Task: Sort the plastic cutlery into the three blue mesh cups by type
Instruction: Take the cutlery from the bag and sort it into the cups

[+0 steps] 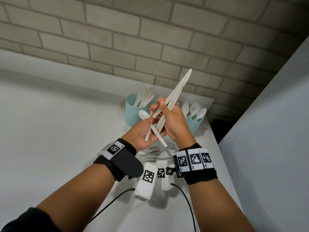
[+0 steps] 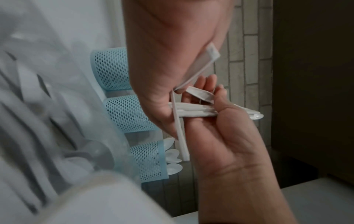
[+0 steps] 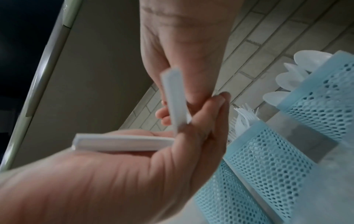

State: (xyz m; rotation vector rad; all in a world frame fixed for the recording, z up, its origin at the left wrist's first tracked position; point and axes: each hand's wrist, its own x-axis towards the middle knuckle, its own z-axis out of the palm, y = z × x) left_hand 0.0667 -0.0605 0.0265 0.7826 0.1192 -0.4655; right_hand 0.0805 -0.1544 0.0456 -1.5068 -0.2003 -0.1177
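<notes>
Nearest, loose white cutlery (image 1: 153, 152) lies on the white table (image 1: 66, 114) beneath the wrists. Above it, the left hand (image 1: 143, 133) pinches a plastic spoon (image 1: 144, 114), while the right hand (image 1: 173, 121) grips a bundle of plastic knives (image 1: 177, 89) pointing up. Beyond stand the blue mesh cups: left cup (image 1: 133, 113) holding knives, right cup (image 1: 194, 124) holding spoons, middle one mostly hidden.

Three cups stand in a row at the worktop's (image 1: 66, 131) far end, against the wall (image 1: 150, 39) — knives' cup (image 1: 133, 113) left, spoons' cup (image 1: 194, 124) right, the forks' cup (image 3: 268, 151) between. Both hands meet before them — loose cutlery (image 1: 153, 153) lies beneath.
</notes>
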